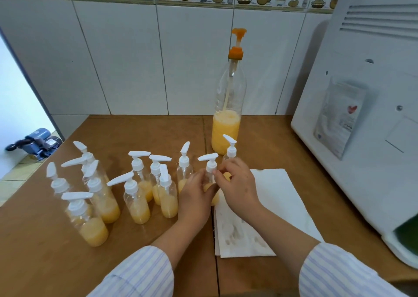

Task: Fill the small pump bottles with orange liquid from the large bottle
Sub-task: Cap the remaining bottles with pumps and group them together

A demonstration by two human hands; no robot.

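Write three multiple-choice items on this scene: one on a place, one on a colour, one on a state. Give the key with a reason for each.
1. Where does the large bottle stand?
A. On the white paper
B. At the back of the table, near the tiled wall
C. On the floor

2. What colour is the large bottle's pump top?
A. Orange
B. White
C. Blue

3. How full is the large bottle?
A. Full to the neck
B. Empty
C. Liquid only in its lower part

Key: 1 B, it stands behind the small pump bottles, close to the tiles. 2 A, its pump is orange, while the small bottles' are white. 3 C, the upper part is clear.
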